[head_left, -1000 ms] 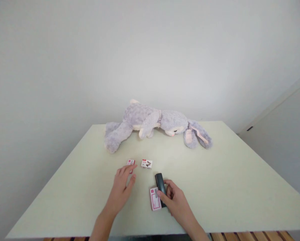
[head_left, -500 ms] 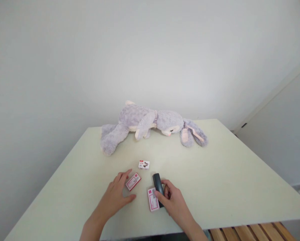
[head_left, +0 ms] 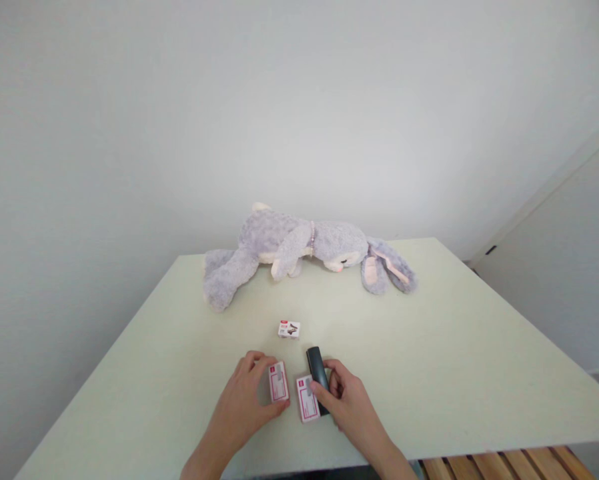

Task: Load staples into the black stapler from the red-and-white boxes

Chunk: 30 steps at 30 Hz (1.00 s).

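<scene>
Hands [head_left: 242, 400] curl inward, left spanning a box [head_left: 279, 382], right [head_left: 353, 400] clasping a stapler [head_left: 316, 363].

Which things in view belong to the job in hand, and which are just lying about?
In the job:
left pink-bordered box, in the left hand
dark stapler-like tool, in the right hand
right pink-bordered box, beside the tool

Lying about:
small white box, untouched (possibly related)
plush rabbit, toward the table's back
</scene>
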### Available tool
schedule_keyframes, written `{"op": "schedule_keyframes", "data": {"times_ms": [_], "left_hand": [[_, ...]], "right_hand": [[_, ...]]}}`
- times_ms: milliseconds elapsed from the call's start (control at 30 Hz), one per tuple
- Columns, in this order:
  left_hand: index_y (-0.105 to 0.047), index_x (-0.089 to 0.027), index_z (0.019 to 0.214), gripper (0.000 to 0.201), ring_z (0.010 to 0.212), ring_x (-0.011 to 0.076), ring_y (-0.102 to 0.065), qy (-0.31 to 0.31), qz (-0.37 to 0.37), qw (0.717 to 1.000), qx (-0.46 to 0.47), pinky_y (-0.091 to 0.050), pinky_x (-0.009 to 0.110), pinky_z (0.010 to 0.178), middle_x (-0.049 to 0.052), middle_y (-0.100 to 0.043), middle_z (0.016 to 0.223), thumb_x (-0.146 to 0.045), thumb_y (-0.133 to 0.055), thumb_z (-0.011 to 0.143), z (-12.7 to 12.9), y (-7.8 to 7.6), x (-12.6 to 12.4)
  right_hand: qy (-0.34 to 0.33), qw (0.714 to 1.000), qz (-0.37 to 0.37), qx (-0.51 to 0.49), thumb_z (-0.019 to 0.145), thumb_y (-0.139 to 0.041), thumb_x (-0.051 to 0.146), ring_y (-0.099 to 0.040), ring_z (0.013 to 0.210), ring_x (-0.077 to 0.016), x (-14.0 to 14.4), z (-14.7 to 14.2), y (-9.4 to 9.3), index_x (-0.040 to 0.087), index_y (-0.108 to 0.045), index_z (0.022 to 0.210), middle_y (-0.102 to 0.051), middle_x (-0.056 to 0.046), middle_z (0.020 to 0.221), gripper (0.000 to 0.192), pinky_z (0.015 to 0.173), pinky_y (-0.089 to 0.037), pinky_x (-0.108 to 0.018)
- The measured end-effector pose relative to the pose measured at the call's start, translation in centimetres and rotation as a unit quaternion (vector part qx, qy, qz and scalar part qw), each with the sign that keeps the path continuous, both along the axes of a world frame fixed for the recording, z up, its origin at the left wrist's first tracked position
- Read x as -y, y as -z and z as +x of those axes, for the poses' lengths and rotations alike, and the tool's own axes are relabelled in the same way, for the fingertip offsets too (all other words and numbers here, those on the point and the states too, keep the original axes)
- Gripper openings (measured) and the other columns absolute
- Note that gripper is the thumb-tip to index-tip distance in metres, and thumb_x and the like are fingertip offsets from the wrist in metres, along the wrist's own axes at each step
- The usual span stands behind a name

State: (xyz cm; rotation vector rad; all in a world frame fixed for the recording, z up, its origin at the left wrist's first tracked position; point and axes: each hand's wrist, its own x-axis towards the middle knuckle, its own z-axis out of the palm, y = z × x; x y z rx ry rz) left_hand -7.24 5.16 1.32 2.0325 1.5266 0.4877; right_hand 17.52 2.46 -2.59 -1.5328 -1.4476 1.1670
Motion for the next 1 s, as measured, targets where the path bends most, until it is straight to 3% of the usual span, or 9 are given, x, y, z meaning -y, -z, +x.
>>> {"op": "schedule_keyframes", "data": {"times_ms": [133,300,533,600,633,733,767,900,1000], "left_hand": [[-0.062,-0.029,0.118,0.053,0.112,0.0285,-0.059,0.045,0.027,0.998,0.028,-0.049,0.042,0.098,0.006,-0.062,0.119,-0.028,-0.082,0.069,3.3,-1.1,1.3],[-0.061,-0.027,0.112,0.055,0.106,0.0283,-0.058,0.057,0.025,0.998,0.005,-0.046,0.042,0.096,0.004,-0.063,0.113,-0.024,-0.085,0.063,5.9,-0.5,2.2],[-0.058,-0.027,0.121,0.072,0.113,0.0311,-0.057,0.065,0.011,0.998,0.015,-0.046,0.046,0.099,0.007,-0.062,0.122,-0.033,-0.093,0.059,6.1,1.1,2.7],[-0.052,-0.026,0.134,0.089,0.123,0.0346,-0.053,0.059,0.021,0.997,0.049,-0.045,0.049,0.104,0.011,-0.056,0.135,-0.045,-0.095,0.058,5.4,1.0,2.8],[-0.047,-0.026,0.141,0.091,0.128,0.0346,-0.05,0.043,0.032,0.996,0.072,-0.044,0.049,0.107,0.012,-0.052,0.141,-0.05,-0.091,0.065,4.8,0.7,2.5],[-0.042,-0.03,0.146,0.05,0.131,0.0271,-0.05,-0.056,0.083,0.989,0.105,-0.043,0.045,0.11,0.01,-0.049,0.144,-0.043,-0.055,0.1,2.7,-0.3,0.0],[-0.047,-0.03,0.143,0.041,0.128,0.0261,-0.051,-0.083,0.108,0.986,0.091,-0.042,0.045,0.109,0.009,-0.053,0.14,-0.04,-0.048,0.103,2.2,-0.5,-1.4],[-0.058,-0.031,0.135,0.04,0.126,0.0256,-0.052,-0.02,0.113,0.993,0.002,-0.04,0.042,0.111,0.005,-0.06,0.135,-0.035,-0.061,0.095,2.2,-0.2,-7.3],[-0.063,-0.029,0.129,0.039,0.116,0.026,-0.058,-0.016,0.094,0.995,-0.021,-0.043,0.04,0.102,0.005,-0.066,0.122,-0.034,-0.066,0.09,3.3,0.8,-8.6]], "right_hand": [[-0.009,1.0,0.006,-0.001,0.092,-0.065,0.054,-0.046,0.059,-0.014,0.1,0.0,-0.3,0.021,-0.066,0.119,-0.043,0.008,0.063,0.043,0.056,-0.033,-0.026],[-0.011,1.0,-0.007,-0.016,0.092,-0.065,0.055,-0.046,0.06,-0.0145,0.4,0.1,-0.5,0.021,-0.066,0.12,-0.042,0.008,0.064,0.045,0.057,-0.033,-0.026],[-0.045,0.998,-0.012,-0.042,0.098,-0.058,0.053,-0.048,0.064,-0.0157,1.2,0.8,-0.8,0.021,-0.062,0.132,-0.045,0.006,0.068,0.047,0.061,-0.037,-0.027],[-0.051,0.997,-0.019,-0.06,0.098,-0.058,0.052,-0.051,0.069,-0.0165,1.9,1.5,-0.6,0.021,-0.054,0.144,-0.05,0.004,0.076,0.056,0.065,-0.041,-0.028],[-0.051,0.996,-0.023,-0.063,0.097,-0.059,0.052,-0.053,0.071,-0.0168,2.3,1.9,-0.4,0.022,-0.047,0.15,-0.052,0.003,0.08,0.062,0.067,-0.043,-0.028],[-0.047,0.998,-0.042,-0.026,0.092,-0.066,0.047,-0.056,0.075,-0.0171,3.7,2.9,-0.2,0.023,-0.036,0.158,-0.057,0.001,0.092,0.077,0.071,-0.046,-0.029],[-0.048,0.998,-0.045,-0.001,0.089,-0.07,0.044,-0.058,0.077,-0.0174,4.0,2.9,-0.3,0.023,-0.035,0.158,-0.059,0.0,0.095,0.081,0.073,-0.047,-0.029],[-0.042,0.996,-0.013,0.075,0.073,-0.078,0.026,-0.063,0.108,-0.024,4.4,1.7,-0.8,0.026,-0.029,0.161,-0.062,-0.006,0.128,0.101,0.097,-0.048,-0.033],[-0.043,0.996,0.006,0.082,0.07,-0.076,0.021,-0.058,0.128,-0.0275,4.0,0.3,-0.9,0.027,-0.024,0.163,-0.052,-0.008,0.148,0.106,0.109,-0.043,-0.035]]}}
